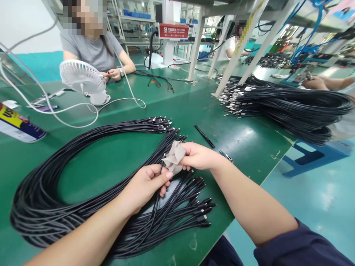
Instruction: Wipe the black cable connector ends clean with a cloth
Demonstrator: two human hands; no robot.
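Along the near side of a green workbench (194,111), we are pinching a black cable (157,201) in our left hand (152,179) and a crumpled grey cloth (176,155) in our right hand (199,155). Our left hand is reaching in from the near left, thumb and index finger closing on the cable, the other fingers curling beneath; our right hand is coming across from the near right, its thumb and fingers closing on the cloth. The cable's upper end is meeting the cloth's left side; we cannot tell whether the folds are covering its tip. Beneath our hands, a looped bundle (36,192) of black cables is lying with connectors (203,218) pointing right. Our dark blue sleeve (299,244) is running out of the frame, and a person (318,83) at the right is showing only in part beside a second bundle (299,107). A white fan (80,77) is partly covering a co-worker (91,51) at the far left. Cut off at the left edge, a can (20,123) is hiding its contents; far blue bins (142,15) are appearing too small for us to see inside.
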